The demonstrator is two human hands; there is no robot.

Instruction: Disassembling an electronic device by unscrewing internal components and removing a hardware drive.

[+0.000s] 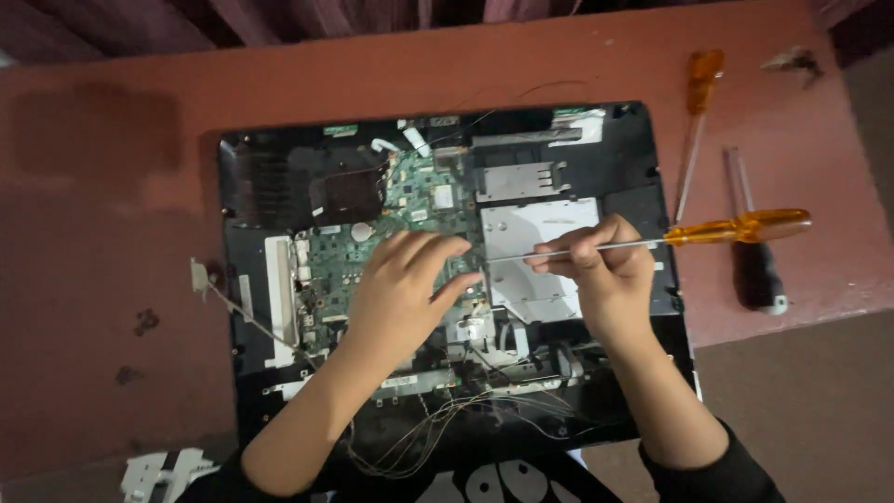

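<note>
An opened black laptop base (624, 158) lies on a reddish-brown table (112, 214), with its green circuit board (410, 200) exposed. My left hand (405, 289) rests flat on the board, fingers spread. My right hand (596, 270) grips the metal shaft of a long screwdriver (736, 228) with an orange handle. The shaft points left, its tip near my left fingertips by a silver metal plate (535, 224). Loose thin wires (447, 424) trail along the laptop's near edge.
A second orange-handled screwdriver (700, 102) and a black-handled tool (756, 265) lie on the table to the right. A small metal part (792, 61) sits at the far right corner. White plastic pieces (163, 470) lie at the near left.
</note>
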